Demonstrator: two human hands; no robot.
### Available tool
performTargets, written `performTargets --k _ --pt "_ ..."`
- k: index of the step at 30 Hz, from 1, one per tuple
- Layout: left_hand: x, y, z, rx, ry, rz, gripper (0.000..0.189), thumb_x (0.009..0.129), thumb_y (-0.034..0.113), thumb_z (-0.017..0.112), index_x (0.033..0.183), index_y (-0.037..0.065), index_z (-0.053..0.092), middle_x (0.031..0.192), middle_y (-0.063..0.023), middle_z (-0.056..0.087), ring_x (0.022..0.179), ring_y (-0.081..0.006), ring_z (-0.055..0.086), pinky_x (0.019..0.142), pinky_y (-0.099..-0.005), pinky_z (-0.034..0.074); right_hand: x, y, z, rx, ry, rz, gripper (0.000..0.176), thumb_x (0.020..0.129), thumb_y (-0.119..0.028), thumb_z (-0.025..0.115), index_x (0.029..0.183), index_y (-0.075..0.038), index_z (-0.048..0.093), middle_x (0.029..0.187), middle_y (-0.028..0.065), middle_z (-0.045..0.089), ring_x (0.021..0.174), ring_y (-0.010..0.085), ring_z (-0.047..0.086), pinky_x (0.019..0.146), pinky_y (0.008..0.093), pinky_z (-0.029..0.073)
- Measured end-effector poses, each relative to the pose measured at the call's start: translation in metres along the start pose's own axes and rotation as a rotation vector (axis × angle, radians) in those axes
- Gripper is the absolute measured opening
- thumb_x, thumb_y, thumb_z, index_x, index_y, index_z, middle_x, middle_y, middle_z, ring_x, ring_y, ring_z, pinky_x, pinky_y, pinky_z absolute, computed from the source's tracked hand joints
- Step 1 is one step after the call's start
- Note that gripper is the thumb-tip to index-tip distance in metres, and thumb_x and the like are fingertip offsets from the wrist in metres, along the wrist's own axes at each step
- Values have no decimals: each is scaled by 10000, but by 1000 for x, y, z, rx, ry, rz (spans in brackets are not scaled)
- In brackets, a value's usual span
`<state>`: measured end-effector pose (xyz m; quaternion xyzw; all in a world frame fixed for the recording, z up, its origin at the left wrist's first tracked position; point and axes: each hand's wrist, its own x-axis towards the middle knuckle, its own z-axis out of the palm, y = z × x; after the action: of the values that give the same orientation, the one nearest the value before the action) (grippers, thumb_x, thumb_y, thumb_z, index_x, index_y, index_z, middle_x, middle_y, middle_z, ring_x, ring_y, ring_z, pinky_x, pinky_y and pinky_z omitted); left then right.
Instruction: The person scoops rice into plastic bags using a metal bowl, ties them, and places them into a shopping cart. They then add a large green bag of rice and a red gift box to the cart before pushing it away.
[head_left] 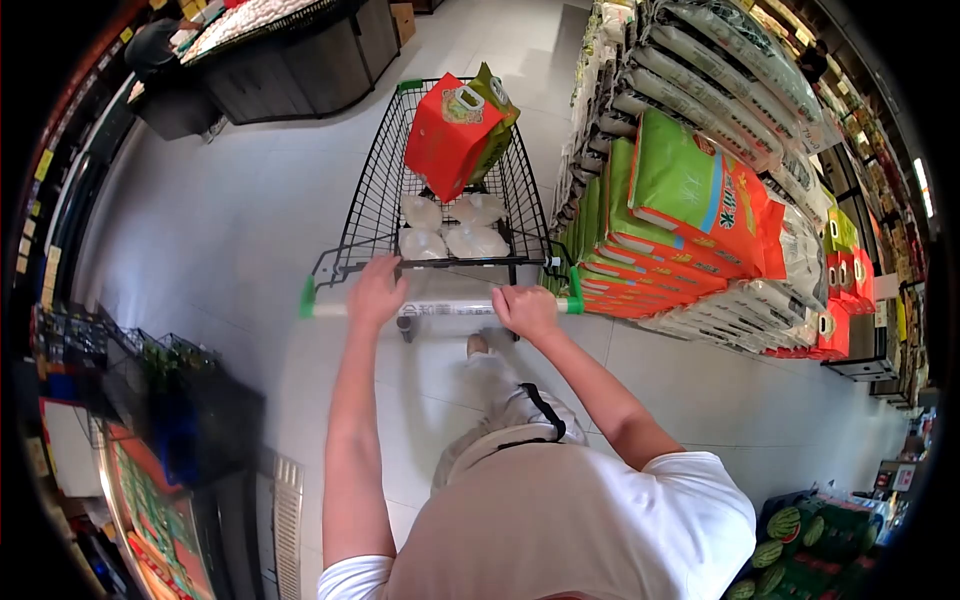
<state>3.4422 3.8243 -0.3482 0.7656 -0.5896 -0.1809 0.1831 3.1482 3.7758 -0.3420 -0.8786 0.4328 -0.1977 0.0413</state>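
Note:
My left hand (376,291) rests on the left part of the cart's handle bar (440,310), its fingers reaching over the bar toward the basket. Toward the bar's right end, my right hand (525,310) has its fingers wrapped round it. Ahead of the bar is the black wire cart (375,200). At its far end stand a red bag with a white handle (450,135) and a green bag (497,150), side by side. Several clear bags with pale contents (475,240) lie nearer to me in the basket.
Stacked green and orange rice bags (690,200) rise close to the cart's right side. A dark display counter (300,70) stands at the back left, with a person (155,48) beside it. Crates (205,400) are at left, watermelons (785,525) at lower right.

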Motion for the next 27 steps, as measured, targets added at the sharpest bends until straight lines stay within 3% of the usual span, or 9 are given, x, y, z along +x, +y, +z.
performTargets --k 2,8,9,12,15,16,20,23,27 --pt "-21 1 -7 23 -23 -26 441 850 311 619 1253 135 635 1358 -39 592 1332 -229 478 1021 -386 465 -9 -7 -9 35 -23 -10 373 922 -309 563 606 -114 595 548 87 622 457 278 607 484 399 500" --pt "76 -16 -10 22 -102 -10 457 865 338 597 1302 202 605 1412 3 554 1372 -202 441 1058 -379 434 59 13 25 40 27 22 366 922 -299 564 604 -119 581 527 88 606 438 288 590 489 409 498" --pt "40 -12 -13 32 -106 -46 459 865 338 597 1303 201 605 1415 2 552 1372 -204 440 1059 -379 433 38 3 13 74 21 -5 364 923 -298 563 605 -121 579 518 86 600 432 291 585 494 411 500" --pt "90 -25 -6 34 -30 40 441 846 315 631 1263 171 620 1370 -22 581 1315 -216 494 1016 -391 464 74 18 23 70 -116 38 266 903 -262 590 694 -98 602 688 104 666 572 275 641 551 397 517" --pt "133 -29 0 47 -40 59 440 851 310 634 1272 186 608 1362 -12 584 1309 -210 498 1023 -391 459 114 30 24 202 20 47 159 866 -219 616 835 -64 615 970 135 669 804 268 658 630 384 526" --pt "98 -23 -7 58 -48 8 437 854 308 632 1274 190 606 1361 -9 583 1310 -208 496 1023 -392 460 95 22 10 297 -113 77 275 830 -199 637 1056 -46 610 1192 149 586 1040 292 604 786 400 521" --pt "160 -26 -2 64 -82 17 434 862 311 624 1282 203 598 1369 -4 572 1327 -202 480 1026 -398 458 139 39 29 196 27 94 524 828 -238 633 1309 -58 529 1291 156 557 1181 346 543 988 455 436" --pt "158 -23 -8 58 -131 -40 444 879 325 586 1306 206 602 1414 6 552 1369 -208 440 1073 -375 418 146 40 30 178 8 107 538 839 -270 618 1322 -52 524 1322 168 548 1187 342 546 972 452 450" --pt "218 -24 3 33 -113 4 423 878 305 595 1285 190 616 1384 -16 576 1351 -226 462 1068 -379 424 186 69 53 187 -218 243 582 894 -360 566 1381 -50 491 1383 181 515 1242 342 520 996 462 450"
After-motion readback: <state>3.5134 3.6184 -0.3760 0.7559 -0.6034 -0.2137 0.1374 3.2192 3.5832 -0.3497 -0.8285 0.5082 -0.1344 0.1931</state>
